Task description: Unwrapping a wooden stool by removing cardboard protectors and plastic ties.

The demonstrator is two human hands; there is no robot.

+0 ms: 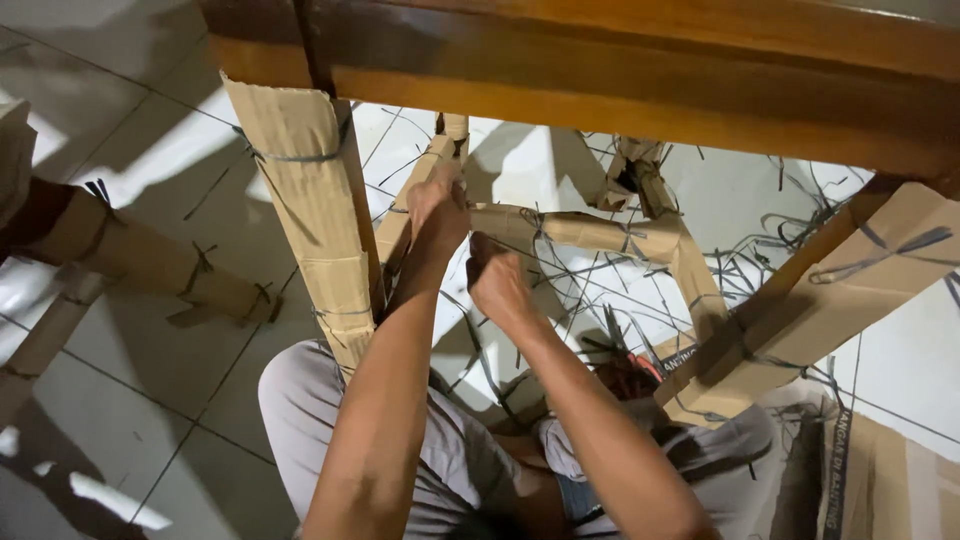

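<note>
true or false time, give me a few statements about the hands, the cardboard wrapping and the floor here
1. Both hands are at the cardboard-wrapped rail under the wooden frame. True: the left hand and right hand are on it, near where it meets a leg.
2. The near leg is bare wood. False: cardboard covers it, tied with thin straps.
3. The floor is carpeted. False: it is pale tile.
4. Cut strap pieces lie scattered on the floor. True.
5. The right hand holds a hammer. False: no hammer shows; whether it grips anything cannot be told.
</note>
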